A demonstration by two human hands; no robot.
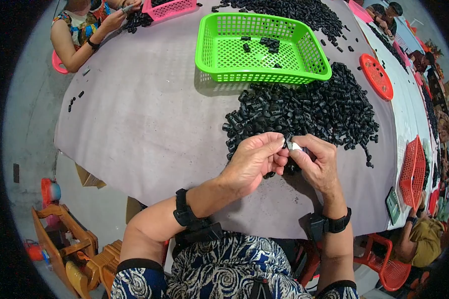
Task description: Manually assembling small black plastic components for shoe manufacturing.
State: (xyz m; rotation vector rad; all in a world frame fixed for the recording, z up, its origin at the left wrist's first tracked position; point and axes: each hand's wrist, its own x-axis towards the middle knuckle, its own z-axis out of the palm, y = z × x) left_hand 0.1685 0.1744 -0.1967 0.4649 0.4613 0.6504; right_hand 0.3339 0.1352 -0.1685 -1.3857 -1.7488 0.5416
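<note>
My left hand [252, 162] is closed in a pinch on a small black plastic part [286, 141], mostly hidden by the fingertips. Meeting it from the other side, my right hand [317, 162] grips a small tool, white with a greyish tip [295, 146], which touches or almost touches the part; its exact kind is too small to make out. Both hands are over the near edge of a large heap of short black tubular plastic parts [304, 112]. Just beyond the heap stands a green plastic basket [264, 77] with several of the same black parts in it.
A grey-covered table [144, 124] lies under everything. Farther off are another black heap [294, 15], a pink basket [169, 9] and a red round tray [376, 77]. A red basket [412, 172] stands at the right. Another person [77, 40] works at the far left.
</note>
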